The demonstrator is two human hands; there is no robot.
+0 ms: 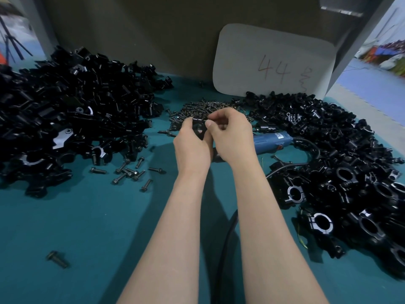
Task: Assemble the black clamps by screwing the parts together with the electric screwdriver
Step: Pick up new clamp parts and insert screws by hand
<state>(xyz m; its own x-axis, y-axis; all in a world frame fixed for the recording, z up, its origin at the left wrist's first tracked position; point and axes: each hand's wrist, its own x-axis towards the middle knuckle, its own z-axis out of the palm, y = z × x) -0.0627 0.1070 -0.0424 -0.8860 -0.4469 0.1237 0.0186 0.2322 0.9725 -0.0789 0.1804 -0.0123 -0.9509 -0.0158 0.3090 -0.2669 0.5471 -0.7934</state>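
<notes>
Teal table point(87, 227) | left hand point(192, 148) grips black clamp point(199, 128) | right hand point(232, 137) pinches its top | electric screwdriver point(271, 139) lies beside

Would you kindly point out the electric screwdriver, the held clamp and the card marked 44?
electric screwdriver point(272, 140), head view, on its blue body.
held clamp point(198, 128), head view, on its black face.
card marked 44 point(252, 51), head view, on its blank upper part.

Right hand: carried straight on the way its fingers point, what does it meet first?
The black clamp gripped in the left hand; the right hand seems to touch it with its fingers.
</notes>
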